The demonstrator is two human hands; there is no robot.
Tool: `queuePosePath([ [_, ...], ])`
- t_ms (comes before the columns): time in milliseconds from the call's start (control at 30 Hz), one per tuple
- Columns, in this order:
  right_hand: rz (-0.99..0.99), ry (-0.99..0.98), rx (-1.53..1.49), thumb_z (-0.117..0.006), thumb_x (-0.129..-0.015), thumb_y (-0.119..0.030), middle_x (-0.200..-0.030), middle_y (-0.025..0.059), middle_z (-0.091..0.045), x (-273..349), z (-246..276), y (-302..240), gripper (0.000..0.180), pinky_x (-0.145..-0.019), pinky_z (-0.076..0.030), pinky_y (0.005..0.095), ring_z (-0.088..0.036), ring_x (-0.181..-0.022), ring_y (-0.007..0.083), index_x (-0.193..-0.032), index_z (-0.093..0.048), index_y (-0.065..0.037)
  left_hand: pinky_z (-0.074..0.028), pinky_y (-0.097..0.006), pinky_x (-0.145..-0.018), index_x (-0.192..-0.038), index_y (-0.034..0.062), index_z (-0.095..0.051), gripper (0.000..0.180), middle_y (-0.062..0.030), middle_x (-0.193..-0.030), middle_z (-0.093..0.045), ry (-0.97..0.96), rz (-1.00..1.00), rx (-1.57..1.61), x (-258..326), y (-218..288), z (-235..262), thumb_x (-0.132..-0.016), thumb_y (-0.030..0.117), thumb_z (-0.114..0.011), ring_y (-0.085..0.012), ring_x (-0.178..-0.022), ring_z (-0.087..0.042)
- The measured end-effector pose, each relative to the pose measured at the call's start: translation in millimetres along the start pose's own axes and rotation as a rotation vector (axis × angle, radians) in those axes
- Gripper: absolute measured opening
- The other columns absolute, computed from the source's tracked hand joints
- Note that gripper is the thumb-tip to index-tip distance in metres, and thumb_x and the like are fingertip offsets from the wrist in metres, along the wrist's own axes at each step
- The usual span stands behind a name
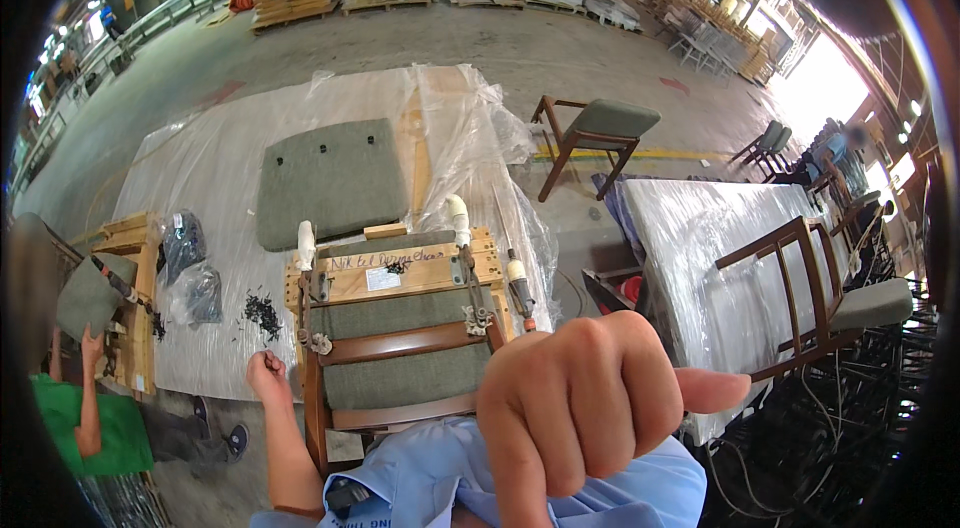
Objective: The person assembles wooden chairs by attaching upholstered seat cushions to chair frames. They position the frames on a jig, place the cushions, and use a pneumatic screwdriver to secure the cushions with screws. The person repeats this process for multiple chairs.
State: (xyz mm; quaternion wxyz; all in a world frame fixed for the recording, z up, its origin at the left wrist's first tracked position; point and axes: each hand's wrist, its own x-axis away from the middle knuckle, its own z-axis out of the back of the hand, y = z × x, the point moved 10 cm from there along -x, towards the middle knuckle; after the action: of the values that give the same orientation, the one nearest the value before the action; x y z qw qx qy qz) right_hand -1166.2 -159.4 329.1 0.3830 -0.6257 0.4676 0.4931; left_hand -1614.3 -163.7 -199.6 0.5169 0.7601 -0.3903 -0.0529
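Observation:
Close to the camera, my right hand [580, 408] is raised in a fist, its thumb stretched out to the right; no object shows in it. My left hand [268, 376] is lower left, fingers closed, beside a pile of small black screw-like pieces [262, 316]; what it holds, if anything, is too small to make out. Between my arms a brown wooden chair frame [400, 344] with grey-green upholstery [400, 383] lies against a wooden fixture [350, 280]. Two white-handled clamps, left [306, 246] and right [459, 220], stand on the fixture. More black pieces [397, 268] lie on it.
A grey-green cushion panel [330, 183] lies on the plastic-covered table [215, 153]. A driver-like tool [518, 286] stands right of the fixture. Wooden chairs [598, 128] are to the right, one on a wrapped stack [690, 268]. A co-worker in green [95, 423] handles a cushion at left.

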Motion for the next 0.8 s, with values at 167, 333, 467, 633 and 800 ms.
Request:
queuePosePath([
  [167, -0.049, -0.014, -0.088, -0.037, -0.107, -0.053, -0.047, 0.0072, -0.041, -1, 6, 8, 0.064, -0.066, -0.054, 0.049, -0.043, -0.041, 0.0204, -0.059, -0.039, -0.01, -0.034, -0.025, -0.046, -0.08, 0.0066, -0.052, 0.012, -0.0039, -0.074, -0.054, 0.022, -0.009, -0.057, 6, 2, -13, -0.092, 0.007, -0.055, -0.0114, -0.056, -0.045],
  [333, -0.079, -0.244, -0.112, -0.049, -0.105, -0.046, -0.051, 0.0059, -0.045, -1, 22, 12, 0.058, -0.083, -0.056, 0.0526, -0.049, -0.045, 0.0196, -0.063, -0.051, -0.006, -0.034, -0.025, -0.043, -0.084, 0.0053, -0.053, 0.009, -0.0052, -0.073, -0.055, 0.036, 0.004, -0.059, 9, 0, -9, -0.092, 0.004, -0.055, -0.0108, -0.053, -0.047],
  [467, -0.18, 0.013, 0.489, -0.04, -0.104, -0.059, -0.051, 0.0061, -0.052, 21, 63, -31, 0.066, -0.069, -0.058, 0.0529, -0.056, -0.048, 0.0202, -0.061, -0.049, -0.009, -0.035, -0.024, -0.043, -0.084, 0.0067, -0.054, 0.01, -0.0047, -0.074, -0.056, -0.074, -0.009, -0.064, 4, -9, -37, -0.093, 0.006, -0.056, -0.0103, -0.053, -0.047],
  [633, -0.892, 0.992, 1.854, -0.058, -0.096, -0.013, -0.075, 0.0063, -0.063, 240, 246, -163, 0.021, -0.076, -0.049, 0.0347, -0.06, -0.073, 0.0214, -0.079, -0.06, -0.002, -0.035, -0.024, -0.042, -0.086, 0.0072, -0.051, 0.011, -0.0056, -0.073, -0.056, 0.008, -0.005, -0.029, 5, 4, -8, -0.093, 0.002, -0.059, -0.0107, -0.053, -0.048],
  [800, -2.015, 0.924, 2.088, -0.079, -0.07, -0.025, -0.122, 0.0277, -0.057, 516, 262, -273, 0.06, -0.097, -0.049, 0.0478, -0.057, -0.117, 0.0431, -0.119, -0.056, 0.001, -0.037, -0.025, -0.044, -0.086, 0.0073, -0.051, 0.013, -0.005, -0.073, -0.055, 0.024, 0.051, 0.023, 4, 0, -11, -0.093, 0.003, -0.062, -0.0109, -0.055, -0.049],
])
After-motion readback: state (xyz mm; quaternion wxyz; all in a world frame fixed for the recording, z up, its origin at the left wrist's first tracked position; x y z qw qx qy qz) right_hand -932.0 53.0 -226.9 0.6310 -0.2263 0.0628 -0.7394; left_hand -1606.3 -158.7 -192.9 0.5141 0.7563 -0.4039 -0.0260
